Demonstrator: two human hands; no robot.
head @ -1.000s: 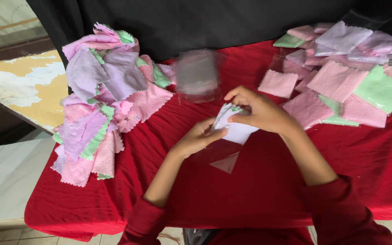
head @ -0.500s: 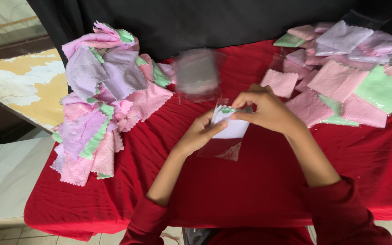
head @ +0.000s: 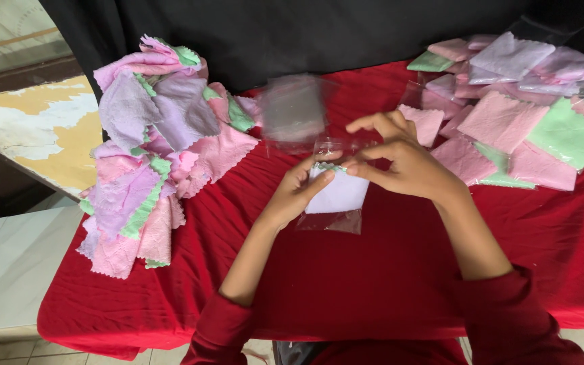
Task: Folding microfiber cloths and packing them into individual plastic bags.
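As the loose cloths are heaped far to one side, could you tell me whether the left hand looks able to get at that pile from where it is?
Probably yes: the left hand holds a clear plastic bag, but only bare red tablecloth separates it from the pile of pastel cloths.

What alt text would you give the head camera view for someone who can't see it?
A person's left hand and right hand hold a white cloth in a clear plastic sleeve over a red tablecloth. A loose heap of pastel cloths lies left, bagged cloths right, and a blurred stack of clear sleeves behind.
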